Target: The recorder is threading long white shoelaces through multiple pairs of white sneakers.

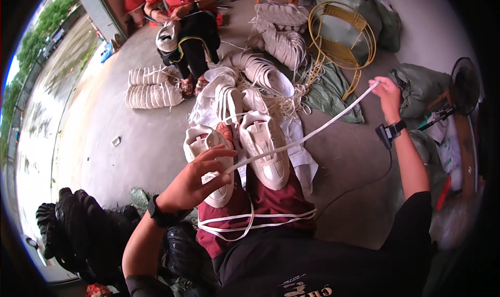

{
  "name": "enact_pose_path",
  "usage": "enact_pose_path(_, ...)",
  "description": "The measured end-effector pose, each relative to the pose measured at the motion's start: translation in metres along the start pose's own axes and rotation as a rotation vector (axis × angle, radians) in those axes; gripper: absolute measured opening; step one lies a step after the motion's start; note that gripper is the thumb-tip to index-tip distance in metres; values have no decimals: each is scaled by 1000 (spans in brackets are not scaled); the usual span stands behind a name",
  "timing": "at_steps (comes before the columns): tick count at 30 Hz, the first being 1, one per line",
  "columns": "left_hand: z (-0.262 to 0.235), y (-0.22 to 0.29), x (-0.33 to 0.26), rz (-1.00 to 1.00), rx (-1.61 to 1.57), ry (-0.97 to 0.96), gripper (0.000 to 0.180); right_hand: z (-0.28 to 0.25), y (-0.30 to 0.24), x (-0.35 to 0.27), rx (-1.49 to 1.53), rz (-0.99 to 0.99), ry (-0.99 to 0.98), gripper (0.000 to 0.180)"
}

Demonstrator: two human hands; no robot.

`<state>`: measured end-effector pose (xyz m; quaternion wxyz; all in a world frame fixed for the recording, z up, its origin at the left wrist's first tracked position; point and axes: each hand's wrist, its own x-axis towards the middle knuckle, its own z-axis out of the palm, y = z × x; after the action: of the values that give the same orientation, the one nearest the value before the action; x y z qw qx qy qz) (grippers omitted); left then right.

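Right hand point(388, 95): fingertip pinch on lace point(328, 124)

This looks like a small shoe workshop: white shoes point(268, 164) rest on the person's maroon trousers point(285, 206), bundles of pale shoes point(153, 96) and stuffed sacks point(424, 86) lie on bare concrete floor point(146, 146), and a seated co-worker point(202, 39) handles another shoe point(167, 36); one side opens outdoors.

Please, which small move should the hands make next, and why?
Perhaps lower the right hand toward the shoe on the right leg: that hand holds the white lace out wide, and the lace crosses over that shoe to the left hand.
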<state>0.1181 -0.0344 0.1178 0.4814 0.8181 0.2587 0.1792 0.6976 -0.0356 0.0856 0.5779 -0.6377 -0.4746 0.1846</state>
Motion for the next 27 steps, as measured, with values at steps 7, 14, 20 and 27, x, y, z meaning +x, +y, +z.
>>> enact_pose_path(7,-34,56,-8,76,-287,94,39,158,-84,-114,219,131,-523,21)
enact_pose_path(14,-55,82,-3,229,-366,234,34,280,-91,-224,467,387,-833,17)
enact_pose_path(20,-87,93,-5,345,-237,100,39,345,-64,-268,320,246,-716,10)
enact_pose_path(27,-74,73,-8,324,-302,186,41,377,-62,-288,227,190,-604,9)
